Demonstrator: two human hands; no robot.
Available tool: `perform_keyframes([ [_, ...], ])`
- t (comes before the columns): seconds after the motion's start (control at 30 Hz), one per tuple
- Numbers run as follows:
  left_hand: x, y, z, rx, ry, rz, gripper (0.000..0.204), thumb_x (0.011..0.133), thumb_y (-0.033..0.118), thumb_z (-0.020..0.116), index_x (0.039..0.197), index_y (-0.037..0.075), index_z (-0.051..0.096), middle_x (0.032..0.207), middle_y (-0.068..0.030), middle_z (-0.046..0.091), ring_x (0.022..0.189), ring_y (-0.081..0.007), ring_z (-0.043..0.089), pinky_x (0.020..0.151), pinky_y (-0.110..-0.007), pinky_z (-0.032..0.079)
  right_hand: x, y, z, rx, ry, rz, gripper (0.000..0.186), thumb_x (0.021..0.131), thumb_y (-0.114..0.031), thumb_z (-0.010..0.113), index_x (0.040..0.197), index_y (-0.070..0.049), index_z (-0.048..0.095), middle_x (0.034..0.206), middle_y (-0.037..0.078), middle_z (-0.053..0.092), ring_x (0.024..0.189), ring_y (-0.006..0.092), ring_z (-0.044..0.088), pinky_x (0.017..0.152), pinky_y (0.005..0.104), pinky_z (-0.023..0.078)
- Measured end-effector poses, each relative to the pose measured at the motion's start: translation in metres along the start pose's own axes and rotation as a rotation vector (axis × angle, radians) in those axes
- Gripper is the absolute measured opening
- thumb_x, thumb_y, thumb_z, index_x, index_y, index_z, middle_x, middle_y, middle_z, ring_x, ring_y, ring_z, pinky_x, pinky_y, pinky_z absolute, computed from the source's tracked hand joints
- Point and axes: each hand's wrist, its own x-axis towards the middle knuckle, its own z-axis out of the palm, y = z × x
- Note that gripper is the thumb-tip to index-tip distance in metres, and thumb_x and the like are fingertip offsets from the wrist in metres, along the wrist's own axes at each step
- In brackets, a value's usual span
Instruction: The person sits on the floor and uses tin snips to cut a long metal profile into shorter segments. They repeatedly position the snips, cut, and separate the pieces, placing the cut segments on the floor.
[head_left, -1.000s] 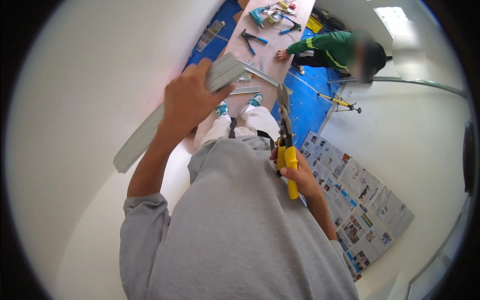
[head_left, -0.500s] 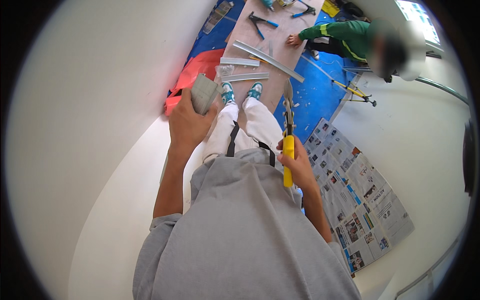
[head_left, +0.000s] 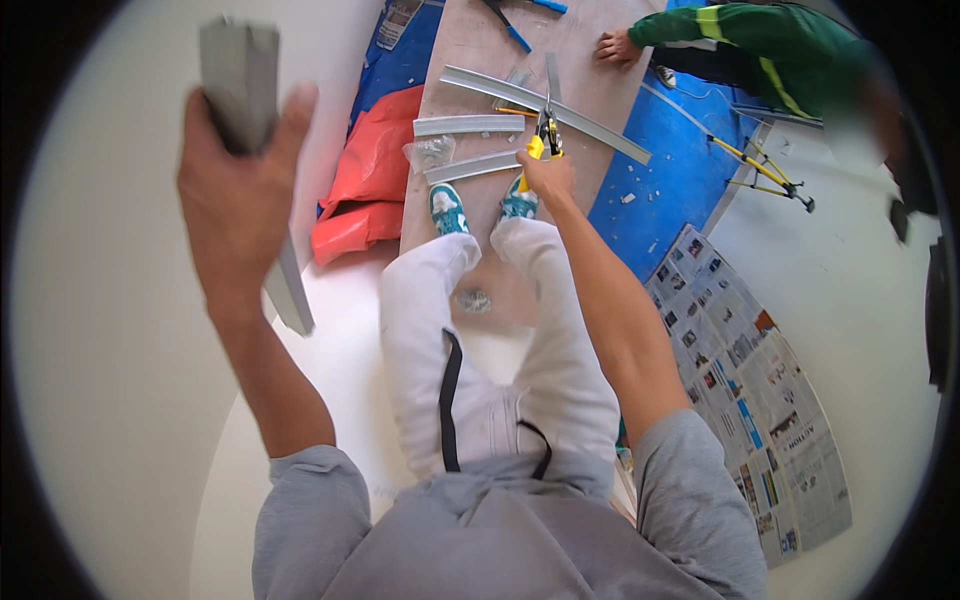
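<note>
Hands are both busy. The left hand point(head_left: 235, 195) is up high by the pale wall, its fingers and thumb wrapped around a long grey metal channel point(head_left: 240, 75). One end pokes up above the thumb, and the other end shows lower down, next to the arm.

The right hand point(head_left: 550, 178) is stretched out low, closed around the yellow handles of a pair of tin snips point(head_left: 546, 128). The snips are over a long metal strip point(head_left: 605, 138), but I can't tell if they touch it.

That strip lies slanted on a pinkish board point(head_left: 475, 45). Two shorter metal strips, an upper one point(head_left: 465, 125) and a lower one point(head_left: 468, 167), lie near it, with a clear plastic bag point(head_left: 430, 152) at their left. Green and white shoes point(head_left: 447, 210) stand just below.

Farther out, a red sheet point(head_left: 375, 155) is bunched up on the left. On the right, a co-worker's hand point(head_left: 618, 48) rests on the board, past a blue sheet point(head_left: 650, 170) and a yellow tripod point(head_left: 762, 175).
</note>
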Motion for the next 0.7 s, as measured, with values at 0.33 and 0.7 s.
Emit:
perform_keyframes([
  [0.33, 0.109, -0.036, 0.277, -0.332, -0.063, 0.511, 0.056, 0.097, 0.029, 0.075, 0.134, -0.003, 0.048, 0.113, -0.0211, 0.066, 0.109, -0.0295, 0.066, 0.095, -0.041, 0.054, 0.146, 0.011, 0.226, -0.124, 0.174, -0.243, 0.101, 0.069, -0.054, 0.084, 0.142, 0.004, 0.044, 0.131, 0.023, 0.055, 0.129, 0.0397, 0.050, 0.111, 0.0535, 0.037],
  [0.7, 0.195, 0.000, 0.166, -0.441, 0.026, 0.624, 0.054, 0.086, 0.033, 0.087, 0.118, -0.003, 0.065, 0.098, -0.0113, 0.072, 0.084, -0.0182, 0.070, 0.077, -0.034, 0.058, 0.164, -0.058, 0.178, 0.061, 0.020, -0.021, 0.101, 0.081, -0.047, 0.082, 0.156, -0.002, 0.032, 0.156, 0.025, 0.040, 0.147, 0.0416, 0.038, 0.121, 0.0632, 0.028],
])
